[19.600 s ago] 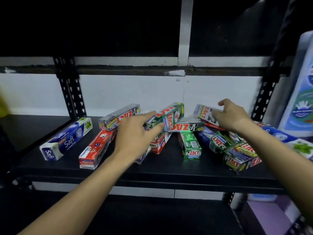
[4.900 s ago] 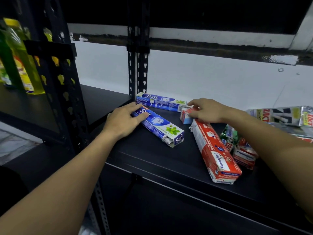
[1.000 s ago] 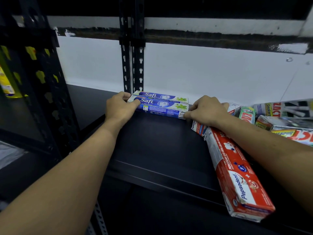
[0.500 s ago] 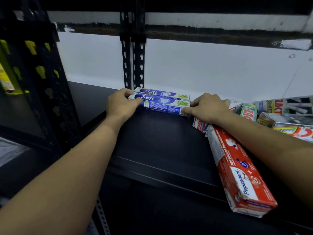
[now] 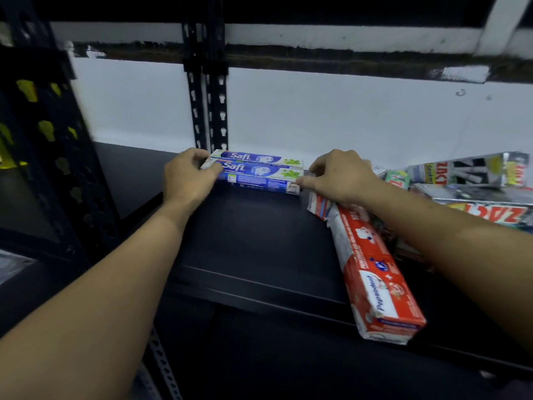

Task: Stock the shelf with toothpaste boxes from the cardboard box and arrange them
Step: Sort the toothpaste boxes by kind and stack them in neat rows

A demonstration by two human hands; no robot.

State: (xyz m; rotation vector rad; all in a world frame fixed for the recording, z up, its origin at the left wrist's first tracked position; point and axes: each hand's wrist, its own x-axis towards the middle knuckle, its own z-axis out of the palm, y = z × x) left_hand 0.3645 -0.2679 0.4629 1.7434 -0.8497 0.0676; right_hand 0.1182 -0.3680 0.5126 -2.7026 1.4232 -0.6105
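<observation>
Two blue Safi toothpaste boxes lie side by side at the back left of the black shelf (image 5: pixel 253 243), the front one (image 5: pixel 256 176) against the rear one (image 5: pixel 256 157). My left hand (image 5: pixel 187 177) grips the left end of the front box, thumb on its face and fingers curled over the end. My right hand (image 5: pixel 340 176) holds the right end, thumb at its corner. A long red Pepsodent box (image 5: pixel 372 272) lies under my right wrist, pointing toward the front edge. The cardboard box is out of view.
A jumble of Zact boxes (image 5: pixel 473 171) fills the right of the shelf. A black perforated upright (image 5: pixel 206 90) stands behind the Safi boxes, and another post (image 5: pixel 54 145) stands at the left with yellow bottles behind it. A white wall backs the shelf.
Over the last second both hands have kept hold of the front Safi box and it now sits square against the rear one near the wall. The red box has not moved.
</observation>
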